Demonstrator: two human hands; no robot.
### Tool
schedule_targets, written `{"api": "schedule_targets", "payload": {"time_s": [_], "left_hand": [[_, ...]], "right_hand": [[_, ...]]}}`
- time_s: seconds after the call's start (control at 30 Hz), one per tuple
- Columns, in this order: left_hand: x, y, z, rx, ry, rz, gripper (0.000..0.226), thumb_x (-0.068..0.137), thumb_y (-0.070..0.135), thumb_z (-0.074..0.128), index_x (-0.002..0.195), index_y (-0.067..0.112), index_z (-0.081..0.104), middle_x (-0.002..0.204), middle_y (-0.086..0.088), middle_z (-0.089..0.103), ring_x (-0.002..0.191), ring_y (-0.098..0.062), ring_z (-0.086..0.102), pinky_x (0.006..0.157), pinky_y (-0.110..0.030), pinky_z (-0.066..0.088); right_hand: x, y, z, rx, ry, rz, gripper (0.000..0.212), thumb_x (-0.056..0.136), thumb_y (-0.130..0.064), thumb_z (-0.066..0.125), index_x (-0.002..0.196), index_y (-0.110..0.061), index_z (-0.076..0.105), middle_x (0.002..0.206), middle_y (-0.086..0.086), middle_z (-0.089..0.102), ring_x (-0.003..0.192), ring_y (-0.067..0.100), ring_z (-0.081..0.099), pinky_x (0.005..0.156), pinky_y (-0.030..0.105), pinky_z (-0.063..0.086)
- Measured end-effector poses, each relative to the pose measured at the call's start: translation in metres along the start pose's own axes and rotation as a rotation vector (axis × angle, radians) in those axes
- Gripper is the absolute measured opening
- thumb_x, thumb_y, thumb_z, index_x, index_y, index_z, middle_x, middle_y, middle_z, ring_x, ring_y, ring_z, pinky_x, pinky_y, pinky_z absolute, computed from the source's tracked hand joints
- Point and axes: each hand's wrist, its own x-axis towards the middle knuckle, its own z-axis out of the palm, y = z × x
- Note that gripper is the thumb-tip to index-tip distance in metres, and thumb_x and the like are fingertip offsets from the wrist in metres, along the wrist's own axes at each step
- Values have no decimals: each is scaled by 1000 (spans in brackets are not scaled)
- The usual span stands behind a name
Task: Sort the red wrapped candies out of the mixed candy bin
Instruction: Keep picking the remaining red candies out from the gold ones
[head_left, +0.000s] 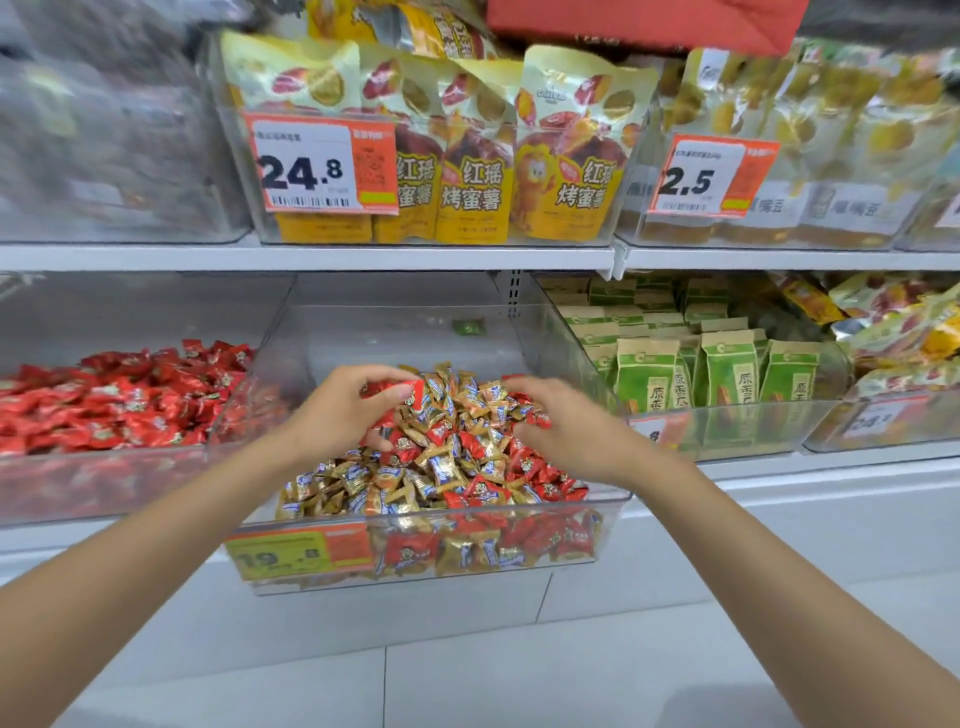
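A clear plastic bin (426, 564) on the lower shelf holds a heap of mixed candies (447, 467), red wrappers among gold-and-blue ones. My left hand (345, 408) is over the back left of the heap, fingers curled round several red wrapped candies (410, 391). My right hand (566, 421) is on the heap's back right, fingers curled down into the candies with red wrappers (540, 418) at its fingertips; whether it holds any I cannot tell.
To the left, a clear bin (104, 488) is filled with red candies (119, 400) only. To the right stands a bin of green packets (727, 374). An upper shelf (311, 257) with snack bags hangs over the bins. White floor tiles lie below.
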Motion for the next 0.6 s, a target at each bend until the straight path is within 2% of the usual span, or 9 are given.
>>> {"api": "schedule_targets", "payload": {"time_s": [0.1,0.17,0.27,0.33,0.4,0.43,0.5,0.53,0.6], "left_hand": [[2,-18,-4,-33,42,-84,10,95,10,53,100,10,61,94,-9,59,72,-12,63,45,-19,52],[5,-28,-8,49,65,-87,8,96,13,52,94,9,59,85,-3,59,61,-8,59,42,-20,46],[4,-39,-10,203,76,-3,20,93,22,58,84,5,56,66,-2,56,55,-13,47,55,-28,38],[2,-43,-11,269,85,31,33,88,30,65,82,1,51,65,-1,43,59,-14,36,58,-29,30],[0,-44,-12,301,62,43,37,83,38,68,81,5,50,68,3,40,62,-14,35,60,-28,29],[0,-45,-13,307,34,47,33,81,41,68,84,12,54,73,7,47,67,-13,42,63,-28,34],[0,-47,-12,370,-71,35,27,81,42,68,104,28,62,104,12,62,96,-12,57,83,-31,44],[-1,-48,-12,420,-136,25,38,83,41,67,118,31,60,121,12,59,112,-10,54,96,-32,43],[-1,-51,-10,495,-221,20,49,84,45,65,131,35,54,135,9,52,126,-11,46,106,-34,38]], "right_hand": [[14,-3,17,74,-117,-2,51,98,-24,52,147,-26,35,153,0,33,140,15,32,104,23,29],[26,-9,27,154,-101,-15,47,99,-24,51,144,-26,40,149,-4,39,135,13,38,102,26,36],[46,-19,45,184,-140,-22,45,99,-23,51,143,-23,43,147,-3,43,134,13,40,106,29,37],[56,-21,56,186,-157,-34,39,97,-21,56,135,-20,51,137,0,53,119,13,50,98,26,41],[61,-20,62,228,-134,-29,18,92,-18,63,110,-21,62,110,5,64,91,13,57,86,35,50],[62,-19,61,251,-118,-29,10,91,-17,65,98,-22,62,98,7,65,82,14,57,83,40,52],[63,-18,51,299,-73,-21,8,91,-16,64,89,-22,59,89,6,64,70,15,56,69,37,51],[63,-17,44,328,-34,-9,6,92,-16,63,91,-20,58,88,5,63,65,14,53,61,32,48],[62,-10,28,378,39,28,4,94,-14,59,96,-16,59,87,1,60,60,13,52,59,27,45]]}}
